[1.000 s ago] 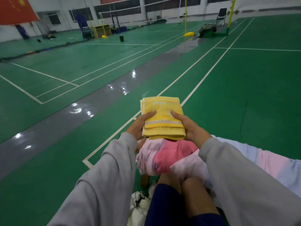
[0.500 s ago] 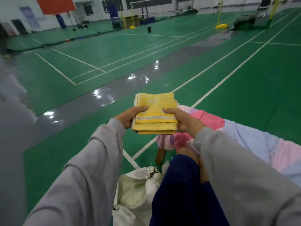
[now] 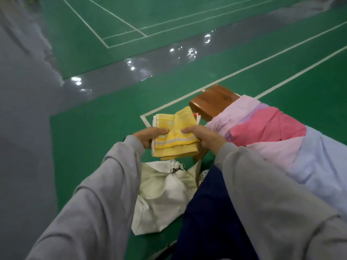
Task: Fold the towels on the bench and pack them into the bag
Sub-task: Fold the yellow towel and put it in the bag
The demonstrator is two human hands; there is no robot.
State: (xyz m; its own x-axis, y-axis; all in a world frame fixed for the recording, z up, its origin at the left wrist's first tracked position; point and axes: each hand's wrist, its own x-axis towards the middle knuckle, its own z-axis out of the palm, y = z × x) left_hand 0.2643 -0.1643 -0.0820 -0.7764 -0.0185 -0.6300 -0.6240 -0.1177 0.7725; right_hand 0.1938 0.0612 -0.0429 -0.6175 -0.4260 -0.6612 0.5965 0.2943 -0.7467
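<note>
Above the white bag, left hand and right hand pinch a folded yellow towel

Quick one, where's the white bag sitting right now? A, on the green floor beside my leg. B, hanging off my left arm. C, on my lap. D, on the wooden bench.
A: the white bag lies crumpled on the green floor, below the folded yellow towel that the left hand and right hand grip.
</note>
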